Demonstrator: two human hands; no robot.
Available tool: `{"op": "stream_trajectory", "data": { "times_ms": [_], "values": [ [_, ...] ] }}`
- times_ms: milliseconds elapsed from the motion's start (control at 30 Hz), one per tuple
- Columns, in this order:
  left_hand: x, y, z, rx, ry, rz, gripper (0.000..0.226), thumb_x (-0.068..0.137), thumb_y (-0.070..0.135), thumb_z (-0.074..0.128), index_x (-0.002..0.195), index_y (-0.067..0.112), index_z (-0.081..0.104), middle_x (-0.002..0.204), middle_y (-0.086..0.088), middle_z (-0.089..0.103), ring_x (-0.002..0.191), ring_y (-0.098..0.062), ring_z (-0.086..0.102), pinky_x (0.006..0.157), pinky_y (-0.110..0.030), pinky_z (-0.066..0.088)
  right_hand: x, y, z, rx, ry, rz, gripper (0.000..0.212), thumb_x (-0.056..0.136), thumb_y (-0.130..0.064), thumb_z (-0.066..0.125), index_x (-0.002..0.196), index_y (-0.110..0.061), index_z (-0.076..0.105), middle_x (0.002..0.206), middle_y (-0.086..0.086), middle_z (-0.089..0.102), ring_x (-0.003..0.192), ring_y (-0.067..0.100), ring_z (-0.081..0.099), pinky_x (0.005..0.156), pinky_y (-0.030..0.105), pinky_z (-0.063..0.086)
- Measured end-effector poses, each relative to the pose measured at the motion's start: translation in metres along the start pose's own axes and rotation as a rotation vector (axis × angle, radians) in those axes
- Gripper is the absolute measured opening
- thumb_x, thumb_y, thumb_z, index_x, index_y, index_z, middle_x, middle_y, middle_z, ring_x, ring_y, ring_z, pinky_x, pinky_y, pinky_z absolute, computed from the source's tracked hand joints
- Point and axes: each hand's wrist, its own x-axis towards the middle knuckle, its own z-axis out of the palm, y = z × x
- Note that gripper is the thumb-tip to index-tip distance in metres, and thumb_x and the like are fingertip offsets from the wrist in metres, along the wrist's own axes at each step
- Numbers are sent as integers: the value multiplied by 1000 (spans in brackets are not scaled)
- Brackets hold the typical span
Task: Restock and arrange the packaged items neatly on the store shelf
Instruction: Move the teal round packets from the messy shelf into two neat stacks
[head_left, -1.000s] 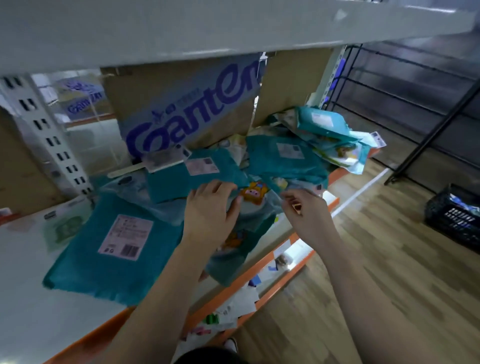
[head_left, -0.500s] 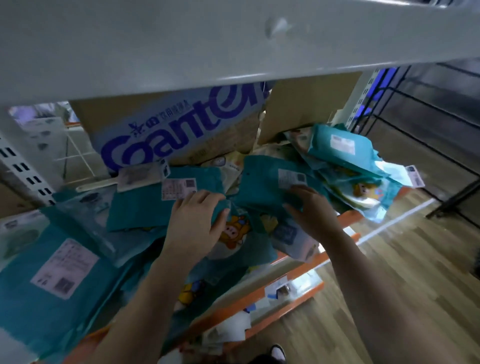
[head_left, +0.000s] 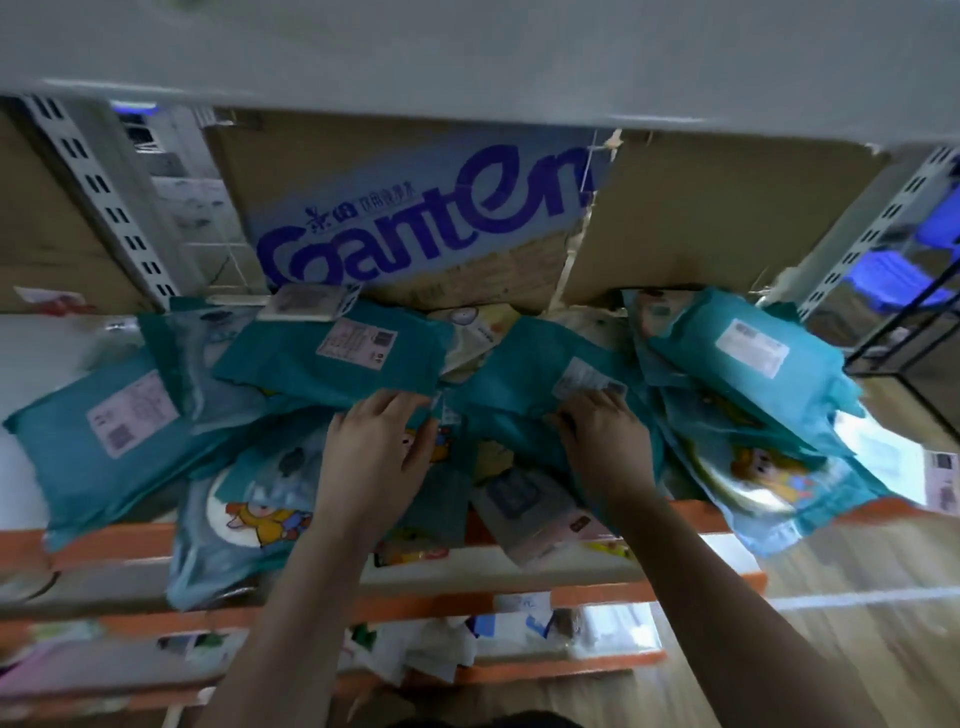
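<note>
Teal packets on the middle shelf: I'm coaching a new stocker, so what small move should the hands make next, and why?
Probably slide the two middle packets back toward the Ganten box and square them. The left hand and right hand rest on them, the heap lies crisscrossed, and several packets overhang the orange shelf edge.

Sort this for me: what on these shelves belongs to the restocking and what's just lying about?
Job: teal packages, cartoon-printed packs, orange-edged shelf, left hand, right hand.
Lying about: Ganten carton, plain cardboard box, loose papers on the lower shelf.
</note>
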Motion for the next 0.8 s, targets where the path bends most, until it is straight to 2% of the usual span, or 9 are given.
{"op": "stream_trajectory", "data": {
  "times_ms": [100, 233, 300, 367, 467, 533, 633, 700, 800],
  "values": [
    [-12, 6, 2, -1, 20, -37, 26, 94, 28, 58, 113, 13, 66, 108, -5, 65, 96, -28, 63, 80, -47, 51, 18, 7, -22, 156, 57, -47, 18, 89, -23, 67, 85, -6, 63, 88, 14, 66, 82, 34, 60, 60, 37, 46],
    [-17, 18, 7, 18, 27, -69, 27, 95, 28, 56, 114, 13, 66, 107, -6, 65, 97, -31, 61, 83, -46, 48, 39, 19, -52, 351, 134, -73, 20, 96, -21, 58, 85, -4, 59, 76, 9, 63, 69, 28, 59, 56, 37, 46],
    [-17, 25, 10, 10, 32, -75, 26, 94, 27, 57, 114, 12, 66, 106, -7, 65, 96, -32, 61, 83, -46, 48, 46, 25, -62, 424, 144, -65, 21, 97, -20, 56, 82, -6, 54, 69, 0, 56, 62, 20, 54, 56, 31, 41],
    [-16, 32, 13, -8, 30, -84, 26, 94, 27, 57, 114, 13, 66, 105, -8, 65, 96, -33, 60, 84, -46, 47, 51, 29, -68, 490, 161, -33, 19, 98, -18, 55, 81, -12, 46, 64, -7, 47, 58, 6, 47, 51, 16, 32],
    [-15, 37, 18, -19, 38, -74, 26, 94, 26, 57, 115, 12, 66, 106, -8, 66, 97, -32, 61, 85, -44, 46, 56, 35, -72, 572, 198, 24, 19, 99, -17, 51, 83, -11, 44, 66, -10, 45, 61, -8, 48, 52, 6, 31],
    [-13, 40, 21, -20, 43, -70, 26, 94, 26, 57, 115, 12, 66, 107, -8, 66, 98, -32, 61, 86, -44, 46, 56, 40, -72, 658, 228, 103, 20, 100, -22, 48, 84, -12, 45, 67, -9, 46, 59, -9, 47, 52, 7, 32],
    [-10, 42, 26, -33, 37, -73, 27, 94, 27, 57, 115, 12, 66, 109, -8, 66, 99, -31, 61, 87, -45, 46, 54, 51, -70, 874, 251, 300, 23, 100, -32, 45, 81, -20, 47, 72, -6, 51, 62, 0, 47, 58, 18, 40],
    [-7, 42, 30, -33, 22, -77, 28, 94, 28, 57, 116, 13, 65, 110, -7, 65, 100, -31, 60, 87, -44, 46, 50, 59, -65, 980, 236, 453, 24, 101, -33, 43, 83, -19, 49, 76, 1, 52, 66, 8, 50, 62, 27, 42],
    [-5, 42, 36, -40, 5, -77, 27, 95, 29, 55, 115, 14, 65, 112, -6, 64, 102, -29, 59, 88, -44, 46, 40, 71, -54, 1057, 150, 662, 29, 101, -36, 43, 83, -16, 52, 75, 2, 55, 62, 5, 57, 59, 27, 48]
  ]
}}
